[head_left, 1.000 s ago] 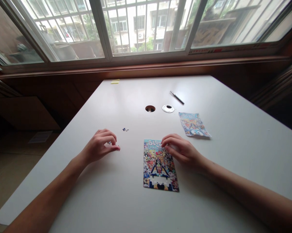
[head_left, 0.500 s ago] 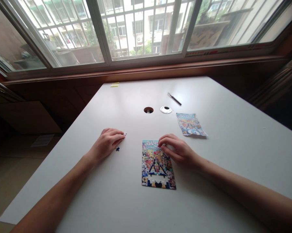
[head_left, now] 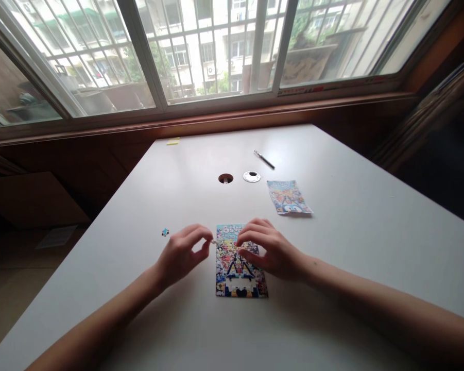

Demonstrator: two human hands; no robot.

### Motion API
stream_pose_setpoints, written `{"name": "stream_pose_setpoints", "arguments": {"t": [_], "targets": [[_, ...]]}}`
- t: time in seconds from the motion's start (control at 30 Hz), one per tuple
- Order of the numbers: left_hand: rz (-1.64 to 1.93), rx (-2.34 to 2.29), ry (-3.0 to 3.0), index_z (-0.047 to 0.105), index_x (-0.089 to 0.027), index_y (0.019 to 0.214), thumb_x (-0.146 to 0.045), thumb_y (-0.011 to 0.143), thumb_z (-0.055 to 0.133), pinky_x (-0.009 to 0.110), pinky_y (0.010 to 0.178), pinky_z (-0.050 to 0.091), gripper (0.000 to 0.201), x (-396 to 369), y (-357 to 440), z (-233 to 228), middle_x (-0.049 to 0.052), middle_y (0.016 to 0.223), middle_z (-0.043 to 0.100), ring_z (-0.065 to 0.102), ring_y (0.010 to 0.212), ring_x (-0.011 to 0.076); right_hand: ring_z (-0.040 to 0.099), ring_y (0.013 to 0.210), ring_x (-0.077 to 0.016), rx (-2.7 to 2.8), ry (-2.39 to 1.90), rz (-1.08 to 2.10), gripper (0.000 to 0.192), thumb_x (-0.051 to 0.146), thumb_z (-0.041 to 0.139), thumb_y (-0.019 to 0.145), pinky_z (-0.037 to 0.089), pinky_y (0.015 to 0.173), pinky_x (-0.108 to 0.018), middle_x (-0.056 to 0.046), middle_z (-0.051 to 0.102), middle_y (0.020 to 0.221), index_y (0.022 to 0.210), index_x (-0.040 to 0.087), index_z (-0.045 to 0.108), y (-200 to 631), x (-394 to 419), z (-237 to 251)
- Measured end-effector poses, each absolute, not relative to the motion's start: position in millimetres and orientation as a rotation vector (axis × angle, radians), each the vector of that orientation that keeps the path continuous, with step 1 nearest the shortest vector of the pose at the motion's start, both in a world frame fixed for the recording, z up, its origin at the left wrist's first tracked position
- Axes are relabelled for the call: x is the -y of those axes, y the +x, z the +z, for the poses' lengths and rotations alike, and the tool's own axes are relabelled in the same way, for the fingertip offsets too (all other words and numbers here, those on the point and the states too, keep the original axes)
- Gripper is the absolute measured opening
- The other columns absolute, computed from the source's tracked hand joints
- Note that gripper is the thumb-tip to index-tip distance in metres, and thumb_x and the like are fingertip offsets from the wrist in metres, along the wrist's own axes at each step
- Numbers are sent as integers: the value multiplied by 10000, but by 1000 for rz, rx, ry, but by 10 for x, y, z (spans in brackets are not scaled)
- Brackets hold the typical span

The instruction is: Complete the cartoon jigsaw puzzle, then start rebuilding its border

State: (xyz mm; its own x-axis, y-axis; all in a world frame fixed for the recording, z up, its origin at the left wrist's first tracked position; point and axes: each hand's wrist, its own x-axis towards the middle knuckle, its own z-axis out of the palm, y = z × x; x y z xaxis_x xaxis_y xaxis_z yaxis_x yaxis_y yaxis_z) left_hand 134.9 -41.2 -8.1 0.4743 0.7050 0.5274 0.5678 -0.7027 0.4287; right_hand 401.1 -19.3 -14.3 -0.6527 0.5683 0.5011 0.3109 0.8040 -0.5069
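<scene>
Left hand (head_left: 182, 255) pinching small piece (head_left: 213, 241) at puzzle (head_left: 237, 263) edge; right hand (head_left: 268, 250) resting curled, steadying it. Mostly filled, gap showing near 6 o'clock. Loose piece (head_left: 165, 232) waiting at 9.

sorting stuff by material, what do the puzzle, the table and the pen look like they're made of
Puzzle: probably printed card, thin and flat with a colourful, faintly shiny face. Table: smooth white top with a soft sheen, likely laminate or painted board. Pen: dark and slim; plastic or metal, too small to tell.
</scene>
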Motion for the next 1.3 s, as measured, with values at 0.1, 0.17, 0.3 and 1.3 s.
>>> {"name": "stream_pose_setpoints", "arguments": {"t": [0.1, 0.17, 0.3, 1.3], "targets": [[1172, -993, 2551, 600, -218, 1003, -77, 888, 546, 289, 760, 576, 189, 579, 1544, -140, 54, 924, 678, 657, 856, 156, 612, 844, -190, 2258, -652, 618, 106, 293, 654, 909, 477, 818, -376, -42, 705, 903, 977, 221, 614, 3925, 335, -106], [1190, -928, 2576, 596, -223, 1046, -80, 893, 559, 294, 768, 582, 213, 655, 1593, -182, 68, 953, 675, 657, 872, 165, 618, 808, -173, 2219, -636, 680, 86, 281, 651, 911, 492, 782, -346, -30, 704, 874, 959, 221, 613, 3872, 404, -114], [1131, -791, 2586, 587, -210, 1112, -63, 898, 547, 312, 775, 583, 262, 741, 1601, -225, 101, 991, 672, 654, 895, 187, 607, 733, -142, 2151, -607, 723, 35, 195, 604, 923, 498, 702, -289, -12, 675, 785, 896, 212, 617, 3816, 464, -184], [650, -513, 2653, 678, -239, 1022, -161, 825, 643, 387, 935, 523, 215, 603, 1302, -152, 60, 1096, 702, 630, 1049, 211, 575, 905, -180, 2633, -171, 318, 114, 124, 552, 959, 454, 801, -338, -76, 678, 934, 1014, 156, 647, 3972, 402, -207]]}}
